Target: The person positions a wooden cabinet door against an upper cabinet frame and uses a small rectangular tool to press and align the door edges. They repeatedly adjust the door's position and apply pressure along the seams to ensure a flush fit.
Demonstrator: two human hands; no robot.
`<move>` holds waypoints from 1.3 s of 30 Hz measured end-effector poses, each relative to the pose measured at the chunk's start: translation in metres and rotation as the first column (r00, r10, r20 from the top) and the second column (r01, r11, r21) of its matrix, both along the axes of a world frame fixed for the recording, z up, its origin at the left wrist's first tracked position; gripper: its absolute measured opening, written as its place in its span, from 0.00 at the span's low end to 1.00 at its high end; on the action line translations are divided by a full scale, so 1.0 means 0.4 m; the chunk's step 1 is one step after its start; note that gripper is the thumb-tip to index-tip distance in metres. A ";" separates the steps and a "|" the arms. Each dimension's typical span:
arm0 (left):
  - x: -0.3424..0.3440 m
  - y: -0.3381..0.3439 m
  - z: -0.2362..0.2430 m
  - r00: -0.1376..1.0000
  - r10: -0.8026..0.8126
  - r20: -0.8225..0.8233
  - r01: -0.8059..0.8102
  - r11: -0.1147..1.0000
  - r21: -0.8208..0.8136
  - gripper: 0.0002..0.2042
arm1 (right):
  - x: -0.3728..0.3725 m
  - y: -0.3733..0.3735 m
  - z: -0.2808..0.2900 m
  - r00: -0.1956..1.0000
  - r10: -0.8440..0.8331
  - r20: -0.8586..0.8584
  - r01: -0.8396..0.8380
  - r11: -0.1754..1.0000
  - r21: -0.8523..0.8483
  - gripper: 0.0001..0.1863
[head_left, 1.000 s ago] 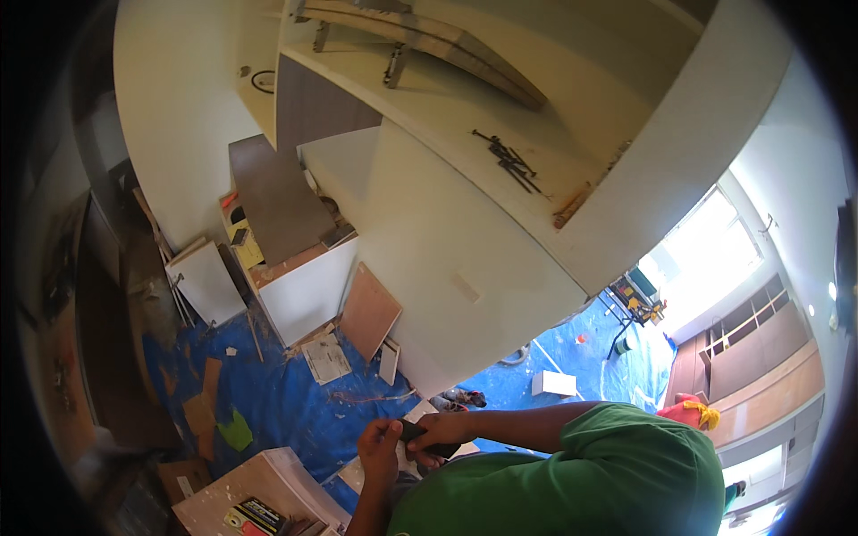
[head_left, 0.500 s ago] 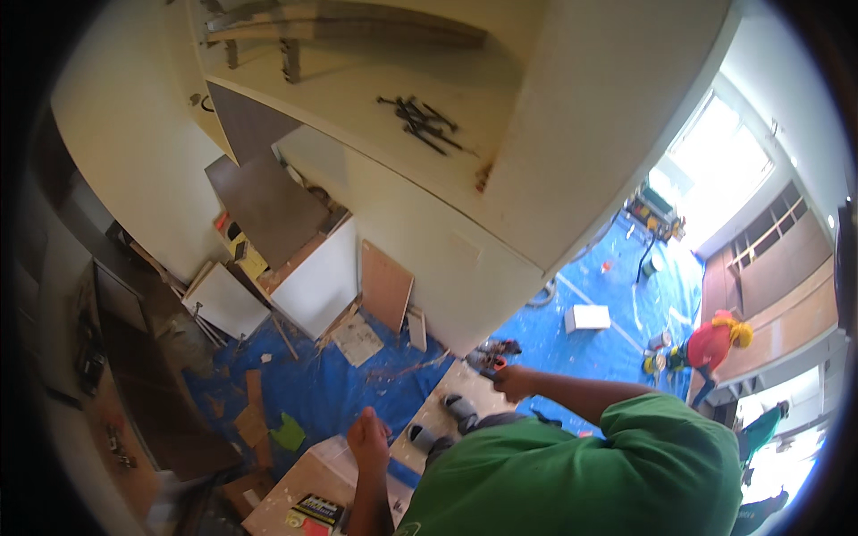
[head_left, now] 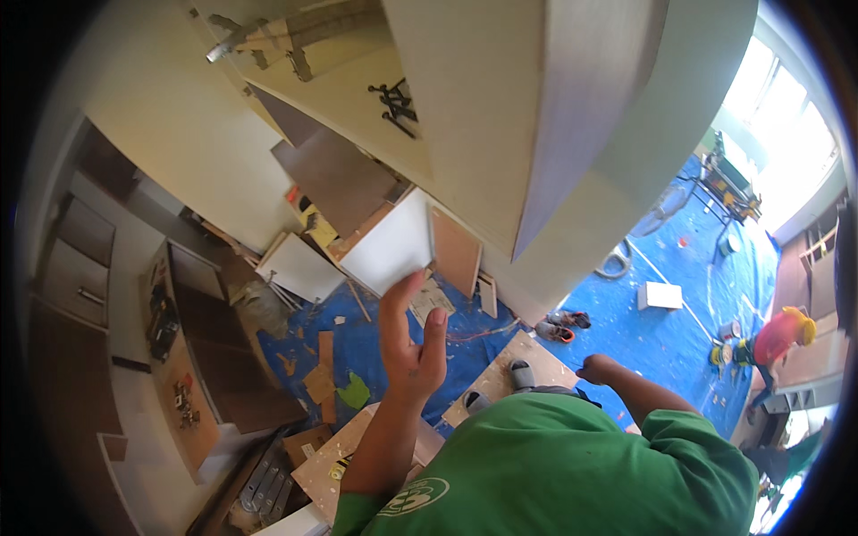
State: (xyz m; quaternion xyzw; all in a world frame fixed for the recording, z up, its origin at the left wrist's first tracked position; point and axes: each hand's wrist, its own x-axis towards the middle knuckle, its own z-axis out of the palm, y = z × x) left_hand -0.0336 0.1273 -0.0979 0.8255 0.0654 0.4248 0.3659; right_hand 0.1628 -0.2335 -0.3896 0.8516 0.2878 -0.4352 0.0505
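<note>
My left hand (head_left: 411, 348) is raised in front of me, its thumb and fingers apart and nothing between them. It is nearest the white cabinet (head_left: 474, 161) but does not visibly touch it. Lower on the right, my right hand (head_left: 601, 368) is curled closed beside my body; whatever it may hold is hidden. Several dark bolts or screws (head_left: 393, 107) lie on the cabinet's shelf, partly covered by the upright white panel. Farther left on that shelf rests a long wooden-handled tool (head_left: 295, 34), its kind unclear.
I stand over a speckled board (head_left: 505, 380). Blue sheeting (head_left: 617, 304) covers the floor, with shoes (head_left: 563, 326), a white box (head_left: 660, 296) and scraps on it. A white cabinet box (head_left: 389, 246) and loose panels stand below. Another person (head_left: 776, 341) bends at the right.
My left hand has risen from low by my side and its fingers have spread. The view has shifted, so the cabinet's upright panel now covers part of the shelf. My right hand stays curled.
</note>
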 end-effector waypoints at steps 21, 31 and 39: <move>0.199 -0.104 0.291 0.939 0.028 0.341 -0.128 0.953 0.274 0.38 | 0.292 -0.178 -0.283 0.961 -0.251 -0.115 0.243 0.966 -0.083 0.13; 0.236 -0.120 0.484 0.945 0.057 0.323 -0.212 0.857 0.469 0.39 | 0.386 -0.030 -0.223 0.990 0.048 -0.130 -0.034 0.993 0.114 0.18; 0.254 -0.120 0.756 0.900 -0.014 0.435 -0.255 0.794 0.552 0.37 | 0.405 0.081 -0.176 0.985 0.056 -0.162 -0.028 0.985 0.170 0.16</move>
